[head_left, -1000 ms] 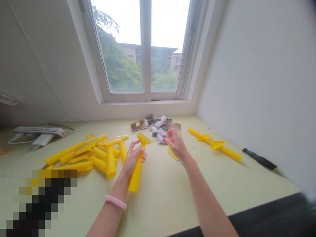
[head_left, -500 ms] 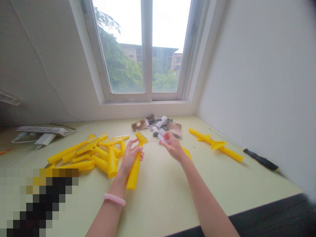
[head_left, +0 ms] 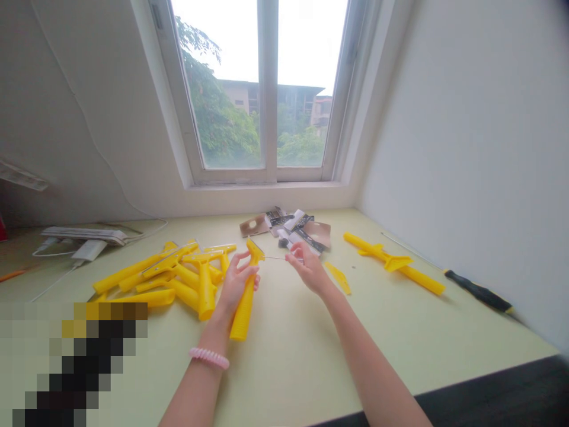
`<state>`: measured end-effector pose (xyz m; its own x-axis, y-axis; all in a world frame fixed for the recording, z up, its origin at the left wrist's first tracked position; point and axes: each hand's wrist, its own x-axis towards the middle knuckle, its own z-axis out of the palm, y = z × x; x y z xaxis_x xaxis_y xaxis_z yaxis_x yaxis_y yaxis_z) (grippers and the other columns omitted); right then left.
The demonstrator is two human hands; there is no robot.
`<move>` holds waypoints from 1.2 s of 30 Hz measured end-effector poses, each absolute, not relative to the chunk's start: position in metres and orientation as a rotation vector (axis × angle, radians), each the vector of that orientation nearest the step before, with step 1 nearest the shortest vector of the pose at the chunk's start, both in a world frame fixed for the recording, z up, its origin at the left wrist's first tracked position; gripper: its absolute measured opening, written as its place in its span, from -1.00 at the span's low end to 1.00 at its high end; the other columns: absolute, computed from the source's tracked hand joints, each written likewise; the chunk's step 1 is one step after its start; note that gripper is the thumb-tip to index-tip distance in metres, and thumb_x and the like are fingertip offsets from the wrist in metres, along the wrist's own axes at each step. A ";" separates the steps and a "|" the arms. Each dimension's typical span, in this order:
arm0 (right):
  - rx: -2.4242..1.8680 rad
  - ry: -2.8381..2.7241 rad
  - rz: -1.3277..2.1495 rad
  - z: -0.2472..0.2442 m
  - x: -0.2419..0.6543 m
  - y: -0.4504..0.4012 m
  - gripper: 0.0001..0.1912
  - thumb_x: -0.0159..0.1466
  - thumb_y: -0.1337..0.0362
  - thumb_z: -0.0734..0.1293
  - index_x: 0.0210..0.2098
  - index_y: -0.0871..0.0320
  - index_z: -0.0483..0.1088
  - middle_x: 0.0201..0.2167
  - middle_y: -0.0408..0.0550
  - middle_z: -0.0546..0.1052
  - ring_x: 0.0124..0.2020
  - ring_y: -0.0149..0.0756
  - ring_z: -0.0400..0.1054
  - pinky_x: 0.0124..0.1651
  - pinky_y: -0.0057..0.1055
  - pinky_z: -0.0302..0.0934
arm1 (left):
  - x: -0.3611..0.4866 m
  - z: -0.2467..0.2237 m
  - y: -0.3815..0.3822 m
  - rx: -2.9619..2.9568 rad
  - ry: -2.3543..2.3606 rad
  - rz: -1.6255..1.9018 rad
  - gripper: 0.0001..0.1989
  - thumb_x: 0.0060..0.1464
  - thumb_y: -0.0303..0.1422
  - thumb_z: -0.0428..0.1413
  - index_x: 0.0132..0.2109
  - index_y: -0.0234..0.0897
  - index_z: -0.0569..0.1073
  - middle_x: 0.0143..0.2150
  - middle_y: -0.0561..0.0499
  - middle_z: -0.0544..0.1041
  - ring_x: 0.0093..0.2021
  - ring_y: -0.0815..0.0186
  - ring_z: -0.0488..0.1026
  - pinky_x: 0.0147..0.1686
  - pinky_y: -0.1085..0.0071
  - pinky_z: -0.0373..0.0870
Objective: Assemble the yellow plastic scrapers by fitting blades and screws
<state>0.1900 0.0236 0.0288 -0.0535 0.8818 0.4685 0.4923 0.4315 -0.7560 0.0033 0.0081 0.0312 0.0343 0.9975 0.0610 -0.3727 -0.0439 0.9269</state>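
Note:
My left hand [head_left: 235,283] is closed round a yellow scraper [head_left: 242,314], whose head points up and away from me. In my right hand [head_left: 310,268] is a slim screwdriver, pinched by its handle; the fingers hide most of that handle. Its thin shaft [head_left: 274,258] reaches left, and the tip meets the side of the scraper's head. Just right of my right hand lies a flat yellow piece [head_left: 339,280]. A pile of similar yellow scrapers [head_left: 205,293] sits left of my left hand.
Torn card packaging [head_left: 317,234] lies at the back under the window. To the right are yellow parts [head_left: 418,279] and a long black-handled screwdriver [head_left: 478,290] along the wall. A power strip [head_left: 84,235] with cables stands at the back left. A pixelated patch covers the lower left.
The view has shifted slightly. My right hand has tipped a little, its fingers turned on the screwdriver, and the flat yellow piece beside it shows more fully. The left hand keeps its grip.

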 end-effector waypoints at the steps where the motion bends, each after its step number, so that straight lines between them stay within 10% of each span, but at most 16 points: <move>1: -1.196 -1.711 0.473 0.029 0.190 0.024 -0.79 0.13 0.14 0.20 -0.30 0.13 0.22 -0.50 -0.17 0.37 -0.49 -0.40 0.29 -0.45 -0.48 0.17 | 0.003 0.031 0.008 0.976 0.869 1.373 -0.65 -0.23 -0.43 0.18 -0.22 -0.18 0.28 -0.43 0.04 0.42 -0.65 0.43 0.29 -0.66 0.48 0.16; 15: -1.247 -1.585 0.766 0.029 0.193 0.027 -0.79 0.14 0.16 0.17 -0.49 0.16 0.26 -0.78 -0.25 0.29 -0.71 -0.44 0.21 -0.53 -0.47 0.14 | 0.002 0.028 0.010 1.015 0.857 1.305 -0.59 -0.18 -0.41 0.15 -0.14 -0.20 0.21 -0.44 0.08 0.38 -0.63 0.47 0.28 -0.65 0.53 0.16; 23: -1.299 -1.691 0.582 0.030 0.194 0.027 -0.82 0.05 0.17 0.26 -0.42 0.16 0.30 -0.46 -0.15 0.41 -0.45 -0.39 0.29 -0.38 -0.45 0.15 | 0.001 0.025 0.012 1.009 0.872 1.311 -0.60 -0.19 -0.41 0.15 -0.15 -0.19 0.22 -0.42 0.05 0.40 -0.63 0.46 0.28 -0.66 0.51 0.17; 36: -1.391 -1.747 0.365 0.034 0.203 0.026 -0.69 0.11 0.05 0.24 -0.53 0.16 0.40 -0.60 -0.12 0.44 -0.54 -0.38 0.28 -0.47 -0.48 0.08 | 0.004 0.024 0.012 1.010 0.887 1.285 -0.60 -0.24 -0.39 0.17 -0.18 -0.18 0.25 -0.38 0.02 0.43 -0.64 0.44 0.29 -0.67 0.48 0.17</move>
